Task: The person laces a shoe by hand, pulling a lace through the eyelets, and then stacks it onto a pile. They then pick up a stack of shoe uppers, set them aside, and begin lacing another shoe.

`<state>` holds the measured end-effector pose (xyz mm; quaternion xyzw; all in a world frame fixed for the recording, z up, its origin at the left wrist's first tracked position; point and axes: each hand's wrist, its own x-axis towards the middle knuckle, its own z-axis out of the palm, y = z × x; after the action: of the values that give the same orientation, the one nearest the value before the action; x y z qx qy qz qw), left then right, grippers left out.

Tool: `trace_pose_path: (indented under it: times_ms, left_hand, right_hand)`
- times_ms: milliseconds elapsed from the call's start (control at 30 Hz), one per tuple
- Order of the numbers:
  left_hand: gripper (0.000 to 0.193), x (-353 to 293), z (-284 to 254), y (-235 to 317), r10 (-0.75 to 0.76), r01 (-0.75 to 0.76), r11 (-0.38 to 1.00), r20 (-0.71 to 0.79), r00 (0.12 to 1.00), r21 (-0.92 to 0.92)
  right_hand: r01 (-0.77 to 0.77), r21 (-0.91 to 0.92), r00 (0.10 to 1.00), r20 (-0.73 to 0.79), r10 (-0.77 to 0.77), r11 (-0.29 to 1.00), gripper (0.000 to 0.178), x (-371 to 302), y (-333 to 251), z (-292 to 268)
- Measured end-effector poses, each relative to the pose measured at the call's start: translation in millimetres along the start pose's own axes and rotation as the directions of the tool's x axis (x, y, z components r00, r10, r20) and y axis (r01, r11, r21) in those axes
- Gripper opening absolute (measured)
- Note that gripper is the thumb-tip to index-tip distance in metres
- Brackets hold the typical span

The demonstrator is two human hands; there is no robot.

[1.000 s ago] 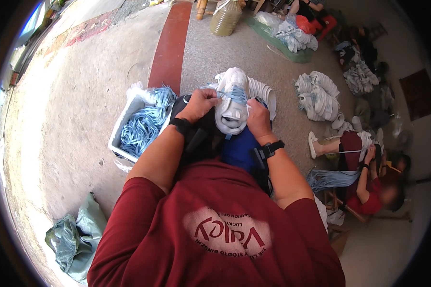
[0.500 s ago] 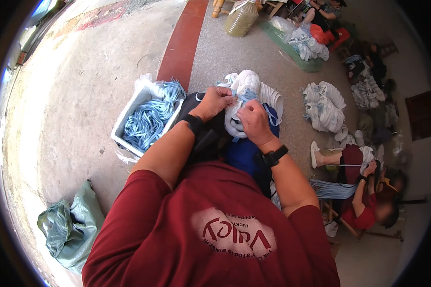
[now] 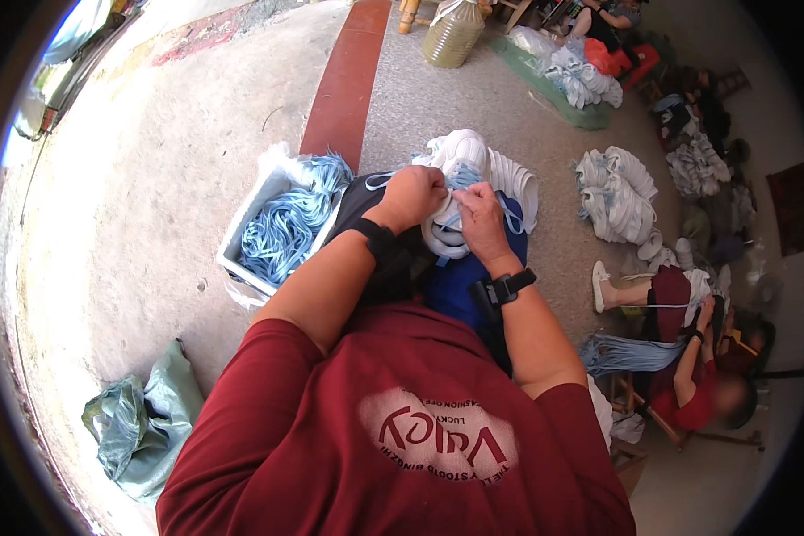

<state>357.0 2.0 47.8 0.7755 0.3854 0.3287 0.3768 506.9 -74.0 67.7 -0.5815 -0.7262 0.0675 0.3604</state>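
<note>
In front of me a white shoe (image 3: 463,146) lies on my lap, its toe pointing away. Light blue shoelace (image 3: 464,176) runs across its upper. My left hand (image 3: 413,195) is closed in a pinch at the left side of the shoe's opening, and a loop of lace shows beside it. Opposite, my right hand (image 3: 484,220) pinches lace at the right side, with a loose blue strand hanging next to its knuckles. The fingertips almost meet over the shoe and partly hide the lace ends. Another white shoe (image 3: 515,183) lies against it on the right.
A white foam box (image 3: 230,239) of blue laces stands to my left. Piled white shoes (image 3: 615,192) lie on the floor at right. A co-worker in red (image 3: 688,393) sits beyond a hanging lace bundle (image 3: 630,353). A green sack (image 3: 170,393) lies lower left; a large jar (image 3: 453,36) stands far ahead.
My right hand has turned, its fingers now pointing up at the lace. My left hand has shifted slightly right, closer to the right fingertips. The whole view has shifted a little.
</note>
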Motion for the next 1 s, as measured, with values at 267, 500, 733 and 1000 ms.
trace_pose_path:
  times_ms: [267, 500, 733, 1000]
  left_hand:
    - [0.019, -4.4, 1.6, 0.7, -0.158, 0.152, 0.985, -0.068, 0.985, -0.082]
    - [0.018, -22.3, 13.1, 12.9, 0.238, -0.223, 0.845, 0.030, 0.971, 0.486]
    - [0.019, -7.7, 3.9, -7.7, -0.124, 0.123, 0.992, -0.035, 0.992, -0.033]
    - [0.024, -16.9, 0.5, -14.9, -0.206, 0.212, 0.945, 0.049, 0.977, -0.251]
  right_hand:
    - [-0.008, 0.035, 0.999, -0.033, 0.009, 0.999, 0.020, 0.9, -1.1, 4.5]
    - [-0.045, 0.001, 0.997, -0.062, 0.045, 0.999, 0.014, 2.5, -4.8, 8.5]
    - [0.000, -0.362, 1.000, 0.003, 0.001, 0.932, 0.009, 17.9, -15.7, 17.7]
    - [0.113, 0.280, 0.993, -0.056, -0.101, 0.954, 0.008, -10.5, -25.4, -26.9]
